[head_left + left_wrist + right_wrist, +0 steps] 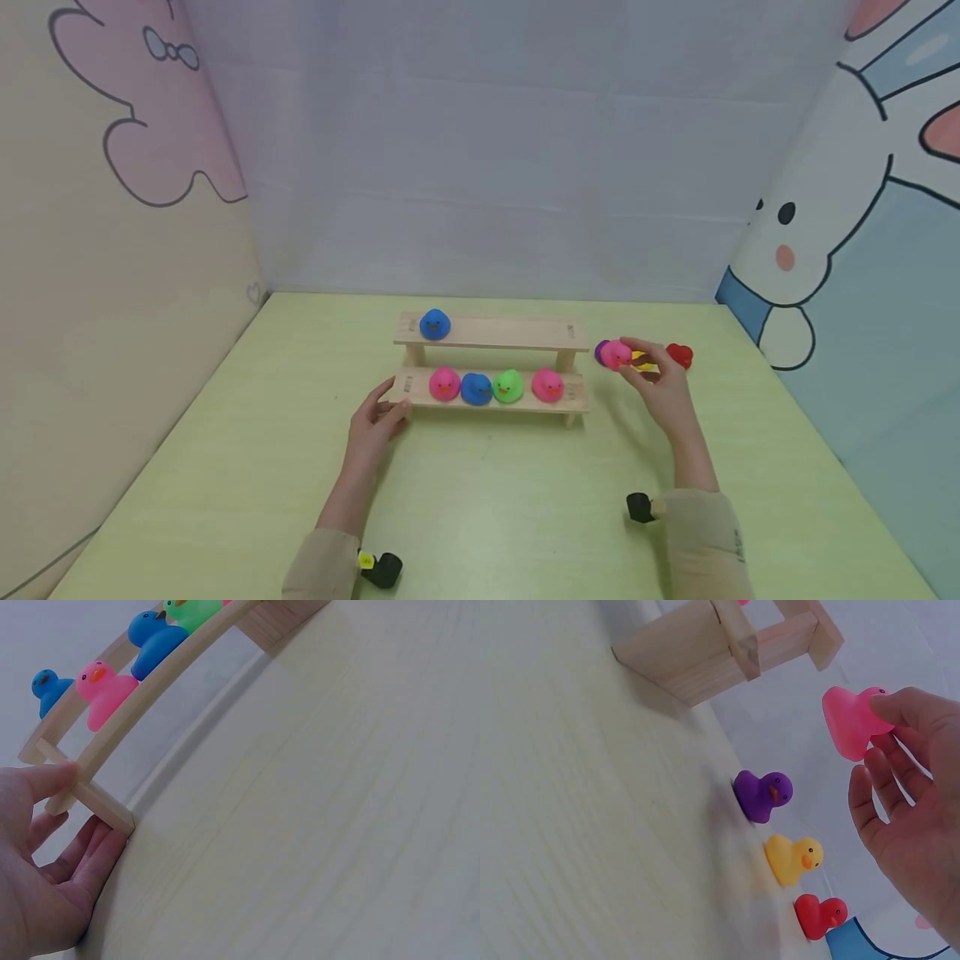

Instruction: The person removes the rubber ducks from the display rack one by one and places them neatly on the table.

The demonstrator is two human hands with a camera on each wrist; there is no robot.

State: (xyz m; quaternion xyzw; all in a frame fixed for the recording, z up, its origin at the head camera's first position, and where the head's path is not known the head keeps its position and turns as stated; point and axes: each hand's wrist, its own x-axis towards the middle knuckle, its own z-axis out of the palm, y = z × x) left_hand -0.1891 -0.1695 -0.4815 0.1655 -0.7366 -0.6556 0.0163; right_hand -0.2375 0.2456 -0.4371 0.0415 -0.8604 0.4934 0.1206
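Observation:
My right hand [658,387] pinches a pink rubber duck [847,720] between thumb and fingers, raised above the table to the right of a two-step wooden rack [491,333]. My left hand [372,425] grips the rack's left end, thumb on the lower step and fingers by its leg [105,806]. On the lower step sit a pink duck [444,385], a blue duck [476,389], a green duck [508,387] and another pink duck [547,386]. Another blue duck [435,325] stands at the left of the upper step.
Right of the rack, a purple duck [761,796], a yellow duck [791,860] and a red duck [819,916] stand in a row on the table [480,500]. Cloth walls [487,167] rise behind and at both sides.

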